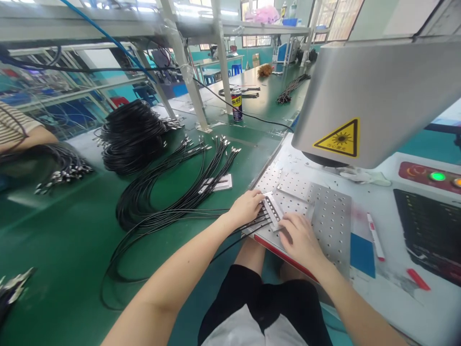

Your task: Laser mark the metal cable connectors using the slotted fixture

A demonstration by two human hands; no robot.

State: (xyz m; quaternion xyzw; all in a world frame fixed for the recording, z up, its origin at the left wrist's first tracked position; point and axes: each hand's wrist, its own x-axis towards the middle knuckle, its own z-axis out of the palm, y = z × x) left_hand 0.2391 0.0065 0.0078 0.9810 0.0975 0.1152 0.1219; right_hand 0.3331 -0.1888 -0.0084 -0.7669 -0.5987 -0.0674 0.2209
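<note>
A small pale fixture (273, 211) with a row of dark slots lies on the perforated metal plate (329, 221). My left hand (248, 207) is closed at the fixture's upper left end, its fingertips pressed together; what they grip is too small to make out. My right hand (298, 235) rests at the fixture's lower right end with bent fingers touching its edge. Several black cables (194, 211) run from the left under my left hand to the fixture. Their ends at the slots are partly hidden by my fingers.
A grey laser head (360, 96) overhangs the plate. Bundled black cables (131, 137) and a second pale fixture (223, 182) lie on the green table (72, 230). A spray can (236, 105) stands behind. A marker (375, 236) and black keyboard (428, 230) are right. Another person's arm (25, 129) is left.
</note>
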